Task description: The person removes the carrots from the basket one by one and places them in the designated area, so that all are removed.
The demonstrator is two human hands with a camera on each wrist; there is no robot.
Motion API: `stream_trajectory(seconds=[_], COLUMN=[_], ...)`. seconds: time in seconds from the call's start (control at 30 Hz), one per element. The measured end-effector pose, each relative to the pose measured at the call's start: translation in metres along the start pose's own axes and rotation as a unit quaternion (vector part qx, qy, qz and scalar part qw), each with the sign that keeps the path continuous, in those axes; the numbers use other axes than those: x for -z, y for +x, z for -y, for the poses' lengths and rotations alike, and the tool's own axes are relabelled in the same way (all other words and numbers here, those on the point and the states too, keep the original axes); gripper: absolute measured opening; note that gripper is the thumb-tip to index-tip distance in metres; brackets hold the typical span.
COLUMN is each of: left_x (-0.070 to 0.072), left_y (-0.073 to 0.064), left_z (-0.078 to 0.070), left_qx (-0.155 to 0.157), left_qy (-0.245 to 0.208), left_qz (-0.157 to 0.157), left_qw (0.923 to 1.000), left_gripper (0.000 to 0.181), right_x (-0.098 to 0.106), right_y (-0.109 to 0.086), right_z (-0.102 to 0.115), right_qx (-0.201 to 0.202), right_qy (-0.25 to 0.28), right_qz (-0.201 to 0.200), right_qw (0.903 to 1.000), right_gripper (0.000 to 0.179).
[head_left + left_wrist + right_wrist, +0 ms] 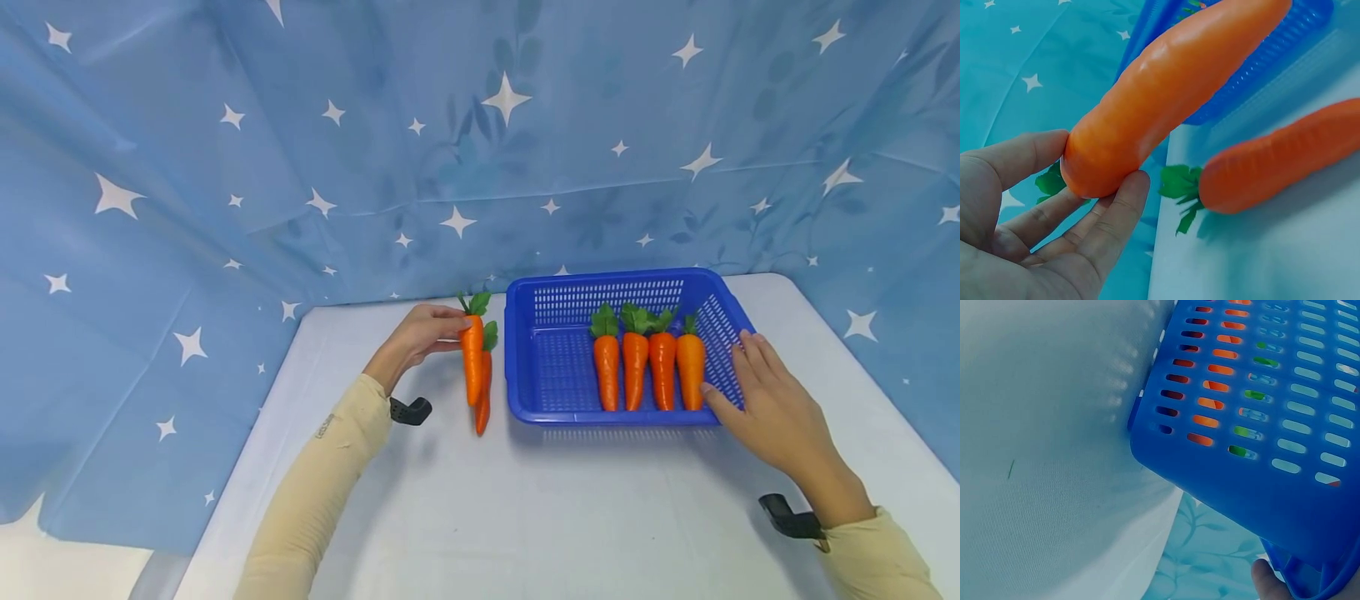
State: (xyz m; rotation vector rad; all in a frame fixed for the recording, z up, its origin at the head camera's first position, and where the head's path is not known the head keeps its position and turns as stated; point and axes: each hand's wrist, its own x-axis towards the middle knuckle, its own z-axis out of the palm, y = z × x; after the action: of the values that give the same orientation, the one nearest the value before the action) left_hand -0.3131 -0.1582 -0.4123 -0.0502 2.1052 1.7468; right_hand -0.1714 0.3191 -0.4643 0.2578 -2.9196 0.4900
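Note:
My left hand [427, 329] pinches an orange carrot [472, 358] near its leafy top, between thumb and fingers. In the left wrist view the held carrot [1166, 94] slants up from the fingertips. Beside it a second carrot [483, 396] lies on the white table, partly covered by the held one in the head view. My right hand [780, 408] rests at the right side of a blue plastic basket [517, 350], its fingers fairly straight on the rim. Several carrots [633, 371] lie side by side in the basket's right half, green tops pointing away.
The white table [480, 517] runs along a blue curtain [420, 125] with white stars at the back. Slotted basket walls [1229, 456] show orange and green through the holes in the right wrist view. A black wrist mount [411, 411] sits at my left wrist.

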Motion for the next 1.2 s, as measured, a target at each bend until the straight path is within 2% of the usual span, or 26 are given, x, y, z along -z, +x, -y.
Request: stream_trajectory(seconds=[0.67, 0.9, 1.2], left_x=[0.025, 0.028, 0.027], left_y=[-0.009, -0.008, -0.01], left_z=[0.023, 0.036, 0.052], left_qx=[0.021, 0.036, 0.032], left_qy=[-0.008, -0.004, 0.004], left_qz=[-0.016, -0.022, -0.017], left_qw=[0.9996, 0.9991, 0.9993], left_gripper=[0.049, 0.049, 0.048], right_x=[0.001, 0.0, -0.001], right_y=[0.001, 0.001, 0.0], right_z=[-0.002, -0.001, 0.0], right_qx=[0.0, -0.002, -0.004], right_qy=[0.0, 0.002, 0.0], right_qz=[0.001, -0.001, -0.001], right_qw=[1.0, 1.0, 1.0], right_gripper=[0.086, 0.086, 0.086])
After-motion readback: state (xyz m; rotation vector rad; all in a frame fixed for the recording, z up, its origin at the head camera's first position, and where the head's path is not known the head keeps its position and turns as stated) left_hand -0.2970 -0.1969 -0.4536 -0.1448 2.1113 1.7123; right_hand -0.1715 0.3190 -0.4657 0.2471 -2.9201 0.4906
